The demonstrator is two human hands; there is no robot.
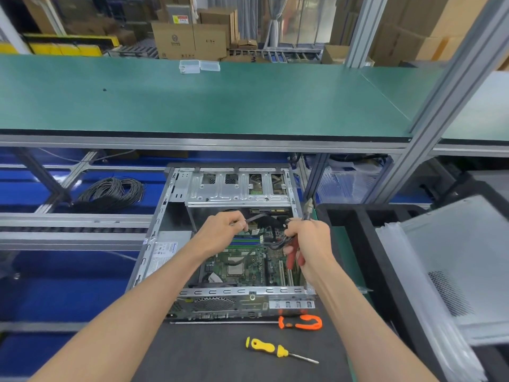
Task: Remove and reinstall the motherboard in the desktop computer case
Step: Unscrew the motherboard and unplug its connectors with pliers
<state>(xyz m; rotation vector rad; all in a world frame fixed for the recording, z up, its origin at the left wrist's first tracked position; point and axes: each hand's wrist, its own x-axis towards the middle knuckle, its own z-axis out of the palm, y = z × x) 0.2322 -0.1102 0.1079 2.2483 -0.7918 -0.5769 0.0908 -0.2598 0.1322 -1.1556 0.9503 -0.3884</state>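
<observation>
An open desktop case [176, 188] lies flat on a dark mat, its green motherboard [248, 266] still inside with the bare CPU socket showing. My left hand [223, 230] pinches a grey cable end above the memory slots. My right hand [308, 238] grips red-handled pliers [293, 260], whose metal jaws [309, 208] point up past the case's right wall, and it also presses on a bundle of black cables [278, 241]. The silver drive cage [237, 188] spans the far end of the case.
An orange-handled long screwdriver [300, 323] and a yellow screwdriver [272, 348] lie on the mat [220, 359] in front of the case. A coil of black cable [113, 193] sits left. A green shelf [220, 100] overhangs behind. Grey panels and plastic sheets [440, 271] stack at the right.
</observation>
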